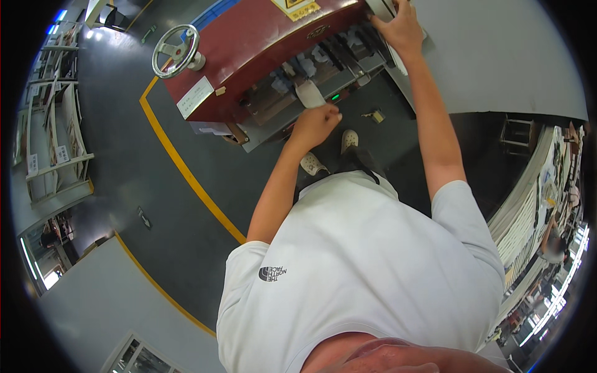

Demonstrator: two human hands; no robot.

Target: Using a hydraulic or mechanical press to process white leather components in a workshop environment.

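A dark red machine (249, 53) stands in front of me, with a slot along its near side. My left hand (316, 126) is closed at that slot, its fingers pinching the near end of a small pale flat piece (310, 95). The piece's far end reaches the machine's opening; what it is made of I cannot make out. Thumb and fingers apart, my right hand (403, 31) lies against the pale end housing (382, 9) at the machine's right. Beside the left hand, a green light (336, 97) glows on the machine's front bar.
A metal handwheel (176, 51) sticks out at the machine's left end. Yellow lines (186, 171) mark the dark floor. A small yellowish object (377, 116) lies on the floor by my feet. Racks (59, 137) stand far left; a pale panel (497, 56) rises at the right.
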